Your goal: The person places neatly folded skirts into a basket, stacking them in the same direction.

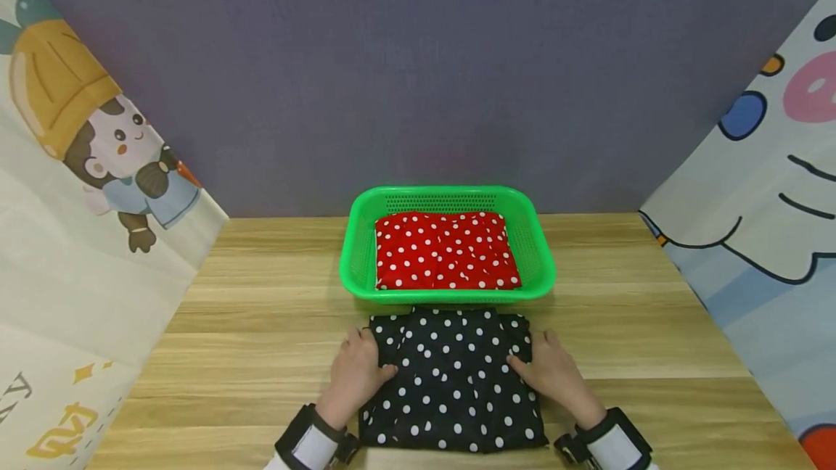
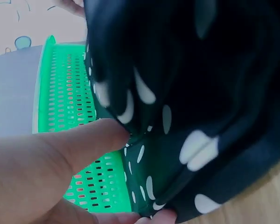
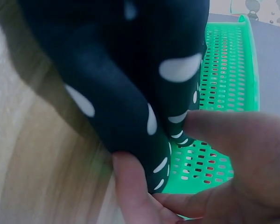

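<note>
A folded black cloth (image 1: 451,383) with white dots lies in front of the basket, its far edge close to the basket's near rim. At its left side my left hand (image 1: 358,372) grips the cloth, thumb on top and fingers at the edge. My right hand (image 1: 548,367) holds the opposite side in the same way. In the left wrist view, the left thumb (image 2: 98,140) presses against the dotted fabric (image 2: 144,182). Folds of the cloth (image 3: 130,116) stand between the right thumb and fingertips in the right wrist view.
A green plastic basket (image 1: 349,267) with perforated walls stands at the table's back edge. Inside lies a folded red cloth (image 1: 444,252) with white dots. The wooden table (image 1: 261,339) meets a grey wall (image 1: 418,78) behind, with printed sheets (image 1: 85,296) at both sides.
</note>
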A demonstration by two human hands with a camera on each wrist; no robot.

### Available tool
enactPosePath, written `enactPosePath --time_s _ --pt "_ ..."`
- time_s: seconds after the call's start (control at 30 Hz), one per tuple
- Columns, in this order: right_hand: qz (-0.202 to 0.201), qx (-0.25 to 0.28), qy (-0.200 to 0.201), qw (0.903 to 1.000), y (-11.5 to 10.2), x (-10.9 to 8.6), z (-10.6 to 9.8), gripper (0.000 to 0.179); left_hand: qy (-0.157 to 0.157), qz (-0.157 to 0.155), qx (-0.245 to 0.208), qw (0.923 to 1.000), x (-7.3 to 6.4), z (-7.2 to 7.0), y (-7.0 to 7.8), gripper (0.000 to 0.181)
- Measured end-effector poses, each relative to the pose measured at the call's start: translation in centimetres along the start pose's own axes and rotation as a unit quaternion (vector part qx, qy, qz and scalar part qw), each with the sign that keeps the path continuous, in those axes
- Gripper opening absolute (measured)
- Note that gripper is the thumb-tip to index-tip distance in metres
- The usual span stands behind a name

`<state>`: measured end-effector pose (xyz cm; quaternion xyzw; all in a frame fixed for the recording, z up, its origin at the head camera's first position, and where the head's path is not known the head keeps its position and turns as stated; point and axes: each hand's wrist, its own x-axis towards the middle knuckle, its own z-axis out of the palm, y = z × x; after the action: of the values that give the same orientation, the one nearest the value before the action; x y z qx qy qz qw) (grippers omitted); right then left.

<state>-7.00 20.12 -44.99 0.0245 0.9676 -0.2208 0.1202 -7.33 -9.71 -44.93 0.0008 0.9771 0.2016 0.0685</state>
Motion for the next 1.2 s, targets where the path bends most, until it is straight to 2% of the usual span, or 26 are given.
enactPosePath --time_s 0.17,0.53,0.77,0.9,1.1,1.2 --pt "-0.005 0.01 0.009 0.9999 -0.1 -0.1 0.3 0.073 0.007 -0.014 -0.012 0.9998 -0.2 0.1 0.1 0.076" --pt "-0.006 0.035 0.016 0.9992 -0.2 -0.2 0.5 0.067 0.047 -0.007 0.006 0.9988 -0.6 0.4 0.4 0.064" --pt "-0.011 0.064 0.02 0.9977 -0.2 -0.1 1.1 0.061 0.034 -0.006 -0.071 0.9969 -0.2 0.8 0.2 0.064" --pt "-0.003 0.071 0.015 0.9974 -0.2 -0.1 1.2 0.057 0.018 -0.013 -0.115 0.9932 -0.2 0.8 0.0 0.057" --pt "-0.003 0.086 0.009 0.9963 -0.3 -0.3 1.5 0.047 -0.005 -0.005 -0.153 0.9882 -0.2 0.4 -0.2 0.043" --pt "-0.005 0.097 0.01 0.9952 -0.2 -0.4 1.7 0.043 -0.005 0.007 -0.164 0.9864 -0.3 0.3 -0.5 0.039"
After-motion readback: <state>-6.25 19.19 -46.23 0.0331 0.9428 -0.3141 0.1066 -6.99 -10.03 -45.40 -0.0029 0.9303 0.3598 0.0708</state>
